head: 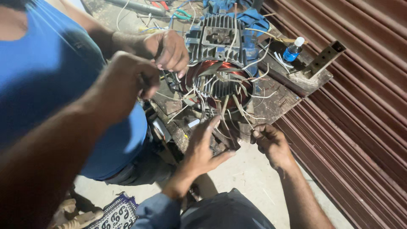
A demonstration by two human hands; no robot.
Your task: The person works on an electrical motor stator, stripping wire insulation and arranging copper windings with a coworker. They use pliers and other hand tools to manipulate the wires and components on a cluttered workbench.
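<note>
Bottle (292, 51), blue label, behind motor (218, 63)

The motor (218, 63) sits on the bench (280, 99), a bottle (292, 51) to its right, the shutter (360, 110) farther right, pliers (180, 15) behind.

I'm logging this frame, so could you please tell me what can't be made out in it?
- Left hand: its palm hides the grip on the wires, head view.
- Right hand: curled fingers hide the pinched wire end.
- Motor: far end covered by blue cloth.
- Co-worker's hands: their grip is hidden.
</note>
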